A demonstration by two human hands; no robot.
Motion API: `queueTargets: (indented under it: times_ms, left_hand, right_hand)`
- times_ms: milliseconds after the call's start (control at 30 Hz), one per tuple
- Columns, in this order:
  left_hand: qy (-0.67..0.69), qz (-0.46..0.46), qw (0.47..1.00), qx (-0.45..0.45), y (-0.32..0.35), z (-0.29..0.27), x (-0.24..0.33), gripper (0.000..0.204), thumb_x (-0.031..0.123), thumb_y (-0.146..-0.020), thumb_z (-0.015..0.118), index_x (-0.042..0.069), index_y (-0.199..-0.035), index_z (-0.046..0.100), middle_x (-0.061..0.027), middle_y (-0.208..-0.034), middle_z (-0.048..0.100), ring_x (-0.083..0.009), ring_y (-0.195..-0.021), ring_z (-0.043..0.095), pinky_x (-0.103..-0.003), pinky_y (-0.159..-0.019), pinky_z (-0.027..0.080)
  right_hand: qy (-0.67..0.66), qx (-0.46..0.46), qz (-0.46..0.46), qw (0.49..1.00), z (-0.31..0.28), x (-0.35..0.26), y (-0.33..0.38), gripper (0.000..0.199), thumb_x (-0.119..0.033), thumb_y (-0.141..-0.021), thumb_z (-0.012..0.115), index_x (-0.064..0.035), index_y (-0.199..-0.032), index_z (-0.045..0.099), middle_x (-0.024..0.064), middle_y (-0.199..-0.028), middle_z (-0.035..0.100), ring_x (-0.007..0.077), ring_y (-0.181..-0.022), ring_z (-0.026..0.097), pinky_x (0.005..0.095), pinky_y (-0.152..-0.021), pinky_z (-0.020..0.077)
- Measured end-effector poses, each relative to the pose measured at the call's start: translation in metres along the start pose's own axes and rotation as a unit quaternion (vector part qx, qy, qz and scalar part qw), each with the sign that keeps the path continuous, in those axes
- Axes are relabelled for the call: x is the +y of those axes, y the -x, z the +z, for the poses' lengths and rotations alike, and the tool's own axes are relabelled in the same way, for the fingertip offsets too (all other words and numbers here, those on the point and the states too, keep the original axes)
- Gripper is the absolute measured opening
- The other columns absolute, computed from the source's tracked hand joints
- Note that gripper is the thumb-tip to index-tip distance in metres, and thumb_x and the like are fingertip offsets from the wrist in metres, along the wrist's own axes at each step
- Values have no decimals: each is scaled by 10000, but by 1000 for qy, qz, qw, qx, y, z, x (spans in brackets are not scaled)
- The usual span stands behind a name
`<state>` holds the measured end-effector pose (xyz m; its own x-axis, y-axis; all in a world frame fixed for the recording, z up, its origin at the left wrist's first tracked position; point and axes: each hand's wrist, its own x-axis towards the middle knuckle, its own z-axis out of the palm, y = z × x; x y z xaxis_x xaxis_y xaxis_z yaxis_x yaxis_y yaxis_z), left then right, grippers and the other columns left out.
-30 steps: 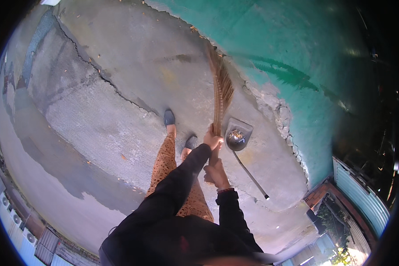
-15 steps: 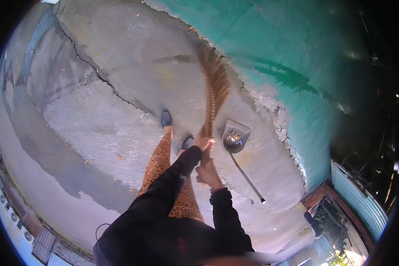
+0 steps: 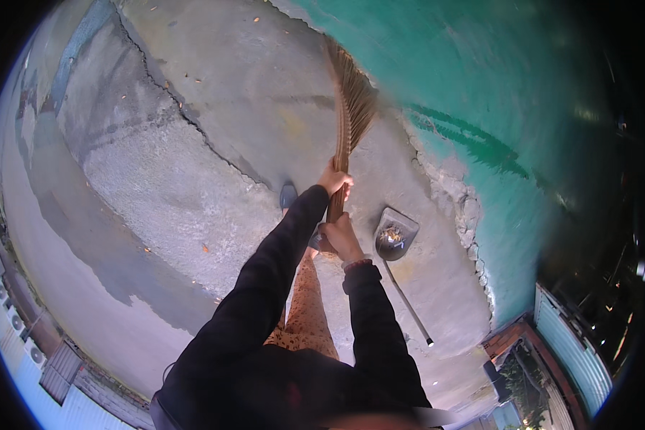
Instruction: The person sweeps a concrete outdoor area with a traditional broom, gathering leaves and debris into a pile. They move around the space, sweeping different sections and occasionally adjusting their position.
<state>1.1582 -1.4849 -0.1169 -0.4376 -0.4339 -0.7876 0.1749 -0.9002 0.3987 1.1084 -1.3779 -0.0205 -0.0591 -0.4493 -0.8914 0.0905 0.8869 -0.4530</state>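
Both my hands are closed around the handle of a brown broom [image 3: 347, 118] with long, stiff bristles. My left hand [image 3: 335, 179] grips it higher up, nearer the bristles. Lower on the handle, closer to my body, is my right hand [image 3: 342, 235], with a red band at the wrist. The bristles fan out to the right and reach far ahead, near the edge of the green surface. To the right of my right hand, a dark long-handled dustpan [image 3: 397, 233] lies on the concrete with leaves and bits of litter in it.
Cracked grey concrete [image 3: 172, 172] lies around my feet, with scattered dry leaves [image 3: 205, 248] on the left. Broken rubble [image 3: 460, 208] lines the border of the green surface [image 3: 480, 93] on the right. A corrugated metal sheet [image 3: 570, 344] stands at the lower right.
My left hand and the broom have moved a little farther ahead. My feet have shifted, and the whole scene, dustpan included, sits slightly lower and to the right in view.
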Motion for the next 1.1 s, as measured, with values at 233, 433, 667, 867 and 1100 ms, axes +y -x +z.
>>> queueTargets:
  times_ms: [233,433,667,867,1100]
  left_hand:
    - [-8,47,989,138,31,24,-13,1011,-90,-684,559,233,-1471,13,-123,-628,538,-225,-431,549,-370,-353,457]
    - [28,67,997,33,-11,-1,24,1032,-74,-691,588,211,-1481,-11,-116,-620,540,-223,-427,543,-374,-360,457]
    - [-58,140,970,192,35,24,34,1003,-75,-696,580,142,-1481,-5,-152,-756,571,-220,-498,568,-352,-417,478]
    - [-35,34,997,59,4,-15,81,974,-75,-682,607,186,-1484,119,-104,-666,544,-205,-458,536,-352,-393,445]
    - [65,5,929,364,50,-149,92,432,-37,-674,590,2,-1067,415,-147,-644,554,-220,-418,551,-371,-342,441]
  right_hand:
    - [131,16,107,986,-30,-11,42,481,-73,-674,619,60,-1077,394,166,-833,552,205,-695,616,320,-565,481]
    - [115,8,-47,992,-2,-36,-7,541,-142,-722,617,149,-1107,373,243,-961,567,313,-884,604,367,-744,475]
    - [78,-62,49,994,-35,-67,36,443,-55,-709,610,3,-1098,407,83,-759,520,165,-524,569,285,-449,469]
    - [-35,-55,-120,991,38,-52,-24,277,-33,-756,540,73,-1010,514,130,-784,582,216,-616,610,319,-534,491]
    - [173,-270,40,946,102,-108,-54,591,-78,-730,640,23,-1231,343,136,-910,554,221,-698,621,326,-535,503]
